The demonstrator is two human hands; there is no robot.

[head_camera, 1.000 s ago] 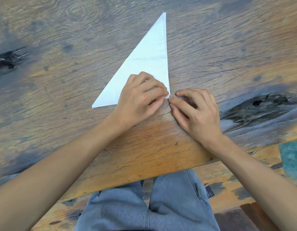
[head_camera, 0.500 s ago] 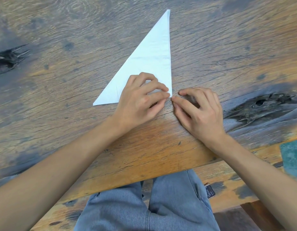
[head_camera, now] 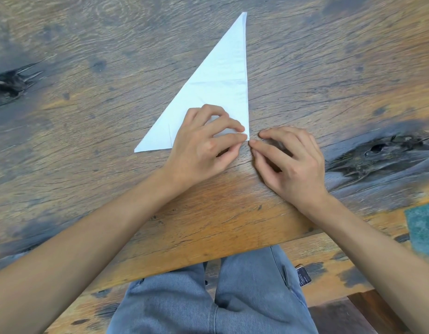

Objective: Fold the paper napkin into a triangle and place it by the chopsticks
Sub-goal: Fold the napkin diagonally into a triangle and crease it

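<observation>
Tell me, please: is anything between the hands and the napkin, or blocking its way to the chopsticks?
Nothing separates them: the left hand rests on the napkin, the right hand is at its near corner. No chopsticks are in view, so that path cannot be judged.

Single head view, steeply down, table close.

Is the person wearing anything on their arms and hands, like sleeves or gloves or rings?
No. Both forearms are bare all the way down, with no sleeves showing. The left hand and right hand have no gloves, rings, watch or bracelet that I can see. Fingernails are short and plain.
</observation>
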